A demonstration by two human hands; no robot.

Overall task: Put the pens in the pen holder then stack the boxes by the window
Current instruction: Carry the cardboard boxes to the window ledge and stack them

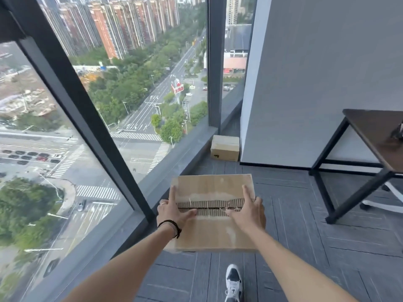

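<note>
I carry a flat cardboard box point(214, 235) above the floor in front of me; its torn centre seam shows the corrugated layer. My left hand point(174, 211) grips its left edge, with the index finger and thumb lying on the top face. My right hand point(247, 211) grips the right edge in the same way. A second, smaller cardboard box point(225, 148) sits on the floor in the corner where the window meets the grey wall, ahead of the carried box. No pens or pen holder are in view.
The floor-to-ceiling window point(130, 105) with its dark frame and low sill runs along the left. A grey wall point(316, 83) stands ahead on the right. A dark table point(375, 136) and a white chair base point(390, 192) are at the right. My shoe point(233, 280) is on the grey carpet.
</note>
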